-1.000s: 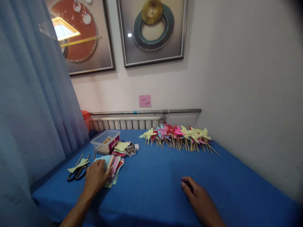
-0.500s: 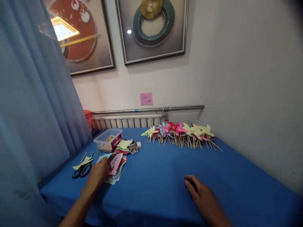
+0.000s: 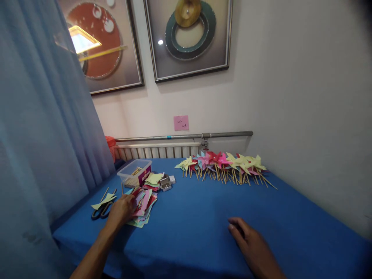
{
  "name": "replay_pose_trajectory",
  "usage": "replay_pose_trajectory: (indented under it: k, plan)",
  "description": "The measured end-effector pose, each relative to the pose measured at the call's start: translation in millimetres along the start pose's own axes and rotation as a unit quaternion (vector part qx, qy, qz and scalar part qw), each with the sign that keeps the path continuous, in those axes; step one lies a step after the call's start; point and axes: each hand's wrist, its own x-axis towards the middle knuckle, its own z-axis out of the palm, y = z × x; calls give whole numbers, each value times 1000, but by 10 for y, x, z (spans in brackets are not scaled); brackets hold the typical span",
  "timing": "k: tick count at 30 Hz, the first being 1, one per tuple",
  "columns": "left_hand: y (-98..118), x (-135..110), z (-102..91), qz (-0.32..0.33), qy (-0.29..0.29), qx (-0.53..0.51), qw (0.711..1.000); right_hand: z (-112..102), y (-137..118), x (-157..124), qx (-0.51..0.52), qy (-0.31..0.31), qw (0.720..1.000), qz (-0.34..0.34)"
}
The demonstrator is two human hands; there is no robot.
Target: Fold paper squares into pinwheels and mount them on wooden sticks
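Observation:
My left hand point(image 3: 123, 209) is at the left side of a loose pile of coloured paper pieces point(image 3: 144, 205). Its fingers are bent down and closed on the paper at the pile's edge, the tips partly hidden. Pink, red, light blue and pale green sheets show in the pile. On the blue cloth at the right rests my right hand point(image 3: 251, 244), loosely curved, thumb apart from the forefinger and nothing between them. Black-handled scissors point(image 3: 101, 211) lie left of my left hand, partly under a pale yellow paper piece point(image 3: 104, 201).
Behind the pile stand a clear plastic box point(image 3: 135, 172) of sticks, a smaller stack of paper point(image 3: 153, 179) and a small opened box point(image 3: 165, 183). Finished paper pinwheels point(image 3: 221, 162) on sticks lie along the back. A blue curtain point(image 3: 43, 116) hangs at the left.
My left hand has shifted slightly at the pile; the light blue sheet near its fingers shows less and red shows there now. The view has moved a little. My right hand stays resting.

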Motion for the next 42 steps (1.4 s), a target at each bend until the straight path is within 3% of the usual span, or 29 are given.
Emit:
replay_pose_trajectory:
  k: [11, 20, 29, 42]
  plan:
    - [235, -92, -48, -2, -15, 34, 999, 4, -2, -8, -14, -9, 1000, 10]
    - [128, -25, -12, -22, -3, 37, 999, 3, -6, -15, -18, -3, 1000, -1]
    - [345, -141, 25, 49, -7, 125, 991, -2, -33, -17, -20, -4, 1000, 9]
    - [347, -149, -6, 72, -26, 135, 988, -3, -48, -34, -19, -10, 1000, 9]
